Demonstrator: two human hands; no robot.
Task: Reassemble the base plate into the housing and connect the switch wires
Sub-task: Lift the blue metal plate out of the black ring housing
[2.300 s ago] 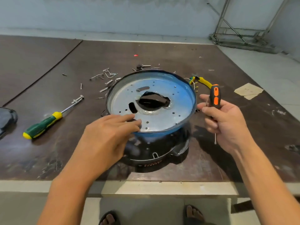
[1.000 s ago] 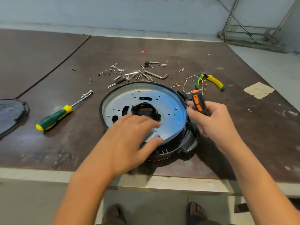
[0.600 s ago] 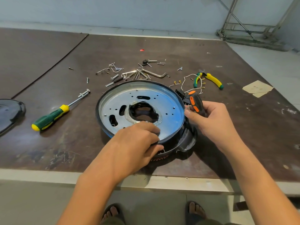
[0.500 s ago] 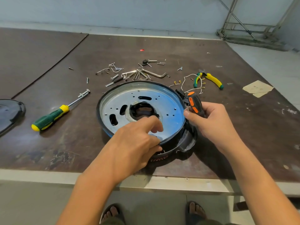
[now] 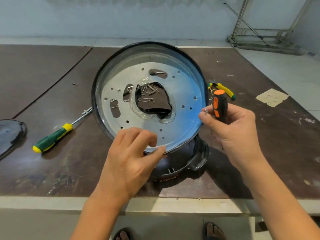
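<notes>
Left grip (image 5: 128, 161) pinches housing (image 5: 187, 66) tilted toward camera; right grip (image 5: 232, 129) clasps upright screwdriver (image 5: 220, 104).

A pale wall (image 5: 121, 14) backs the dark brown table (image 5: 43, 70), with a metal frame (image 5: 263, 45) on the grey floor (image 5: 280, 70).

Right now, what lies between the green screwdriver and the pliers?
The head view shows the housing, tipped up with its plate inside, filling the stretch between the green screwdriver and the pliers.
</notes>
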